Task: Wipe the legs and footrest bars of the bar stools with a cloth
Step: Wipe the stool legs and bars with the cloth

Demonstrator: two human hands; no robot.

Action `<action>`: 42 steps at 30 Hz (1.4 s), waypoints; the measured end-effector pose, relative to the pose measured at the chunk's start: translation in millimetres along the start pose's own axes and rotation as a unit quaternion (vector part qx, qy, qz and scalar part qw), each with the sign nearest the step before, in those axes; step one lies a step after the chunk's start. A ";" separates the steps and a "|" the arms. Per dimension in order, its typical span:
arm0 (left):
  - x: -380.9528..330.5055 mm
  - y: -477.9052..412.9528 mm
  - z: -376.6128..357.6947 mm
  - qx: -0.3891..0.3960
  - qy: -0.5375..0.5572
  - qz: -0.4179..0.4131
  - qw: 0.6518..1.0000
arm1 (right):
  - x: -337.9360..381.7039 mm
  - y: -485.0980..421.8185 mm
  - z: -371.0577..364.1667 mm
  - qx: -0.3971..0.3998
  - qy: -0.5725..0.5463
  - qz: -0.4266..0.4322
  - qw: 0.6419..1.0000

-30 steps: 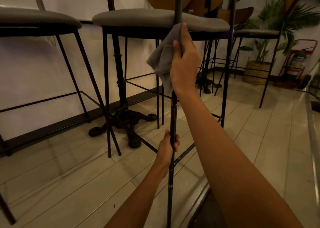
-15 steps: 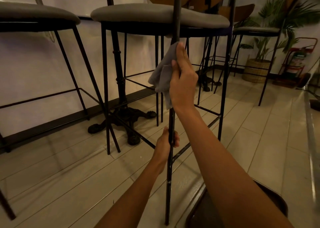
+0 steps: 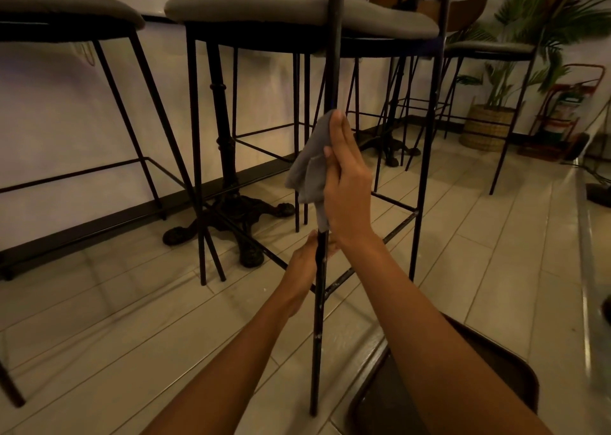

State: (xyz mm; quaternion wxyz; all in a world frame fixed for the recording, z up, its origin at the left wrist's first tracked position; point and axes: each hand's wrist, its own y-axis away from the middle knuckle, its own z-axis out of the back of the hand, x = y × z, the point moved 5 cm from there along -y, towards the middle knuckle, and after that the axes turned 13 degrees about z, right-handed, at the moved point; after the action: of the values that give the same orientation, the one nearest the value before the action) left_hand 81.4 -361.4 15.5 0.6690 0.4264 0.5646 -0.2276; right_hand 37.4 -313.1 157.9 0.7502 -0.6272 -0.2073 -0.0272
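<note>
A bar stool with a grey seat (image 3: 297, 8) stands in front of me on thin black metal legs. Its near front leg (image 3: 319, 319) runs down the middle of the view. My right hand (image 3: 347, 183) presses a grey cloth (image 3: 310, 166) around that leg at mid height. Just below, my left hand (image 3: 305, 262) is closed around the same leg, right above the footrest bar (image 3: 370, 262). The cloth's loose folds hang to the left of the leg.
A second stool (image 3: 66, 8) stands at the left and a third (image 3: 489, 47) at the right rear. A black cast table base (image 3: 231, 213) sits behind the legs. A potted palm in a woven basket (image 3: 489, 127) is at the far right. A dark seat edge (image 3: 463, 385) is under my right arm.
My right hand has slid the cloth down the front leg, from just under the seat to mid height near my left hand. My left hand has kept its grip on the leg.
</note>
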 end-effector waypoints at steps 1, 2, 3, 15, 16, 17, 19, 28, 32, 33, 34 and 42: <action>1.2 -0.1 0.9 -0.006 -0.007 0.018 1.000 | -0.2 2.6 0.1 0.001 -0.002 -0.004 1.000; 1.6 0.7 1.7 -0.008 -0.014 0.024 1.000 | 0.3 2.9 0.3 0.003 -0.005 -0.007 1.000; 1.9 0.6 1.8 -0.006 -0.018 0.025 0.999 | 0.8 1.7 0.8 0.004 -0.008 -0.011 1.000; -1.5 -1.6 2.8 -0.027 -0.015 0.011 0.999 | -0.3 9.8 -3.4 -0.013 0.015 0.021 1.000; -1.7 -4.0 3.8 -0.035 -0.011 0.009 0.999 | -0.7 15.8 -4.1 -0.007 0.003 0.012 1.000; -2.1 -3.9 5.1 -0.039 -0.012 0.005 0.999 | -1.3 21.4 -4.8 0.001 -0.009 0.003 1.000; -1.5 -1.6 5.3 -0.031 -0.009 0.000 0.999 | -2.9 28.5 -4.3 0.010 -0.011 -0.005 1.000; 5.4 -7.9 9.8 -0.029 0.022 0.060 0.998 | -2.2 27.2 2.4 0.040 -0.001 0.005 0.999; 7.7 4.4 18.9 0.008 -0.092 -0.007 0.996 | -7.4 47.1 2.1 0.049 0.005 -0.003 0.999; 7.8 6.9 20.6 0.019 -0.097 -0.028 0.995 | -8.6 52.2 1.6 0.050 0.001 -0.008 0.999; 7.3 8.6 22.2 0.027 -0.103 -0.046 0.993 | -9.8 55.6 1.6 0.052 0.000 -0.011 0.999; 3.2 -1.3 28.7 0.079 -0.180 -0.109 0.974 | -6.9 39.5 2.4 0.041 0.010 -0.001 0.999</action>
State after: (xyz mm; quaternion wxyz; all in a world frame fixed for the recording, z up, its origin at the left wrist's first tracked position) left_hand 97.3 -385.3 12.1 0.6950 0.3660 0.4577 -0.4165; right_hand 42.3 -304.0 119.1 0.7770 -0.5958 -0.2015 -0.0257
